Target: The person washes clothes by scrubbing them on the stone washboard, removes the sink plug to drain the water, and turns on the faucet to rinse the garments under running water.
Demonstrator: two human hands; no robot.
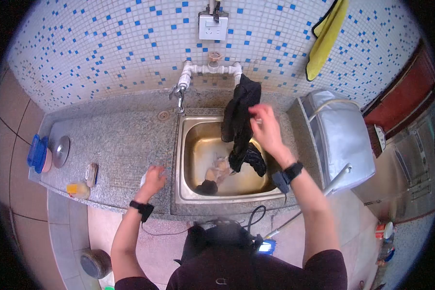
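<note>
A black cloth (pixel 244 104) hangs from the right end of the white pipe over the sink, its lower end down in the basin. My right hand (pixel 267 126) is at the cloth's right edge, fingers bent with a gap between them; no firm grip shows. Over the counter left of the sink, my left hand (pixel 154 180) is curled, with a small whitish, partly clear thing showing at its edges. In the steel sink (pixel 182 159) are cloudy water, a black garment (pixel 255 160), a dark bundle (pixel 207 187) and some beige fabric (pixel 217 171).
A metal tap (pixel 180 99) stands at the sink's back left. The stone counter (pixel 121 140) carries a round metal lid (pixel 61 151), a blue container (pixel 37 152), a brush (pixel 91 174) and a yellow-capped bottle (pixel 78 190). A silver bag (pixel 343 137) stands right; a yellow towel (pixel 327 41) hangs above.
</note>
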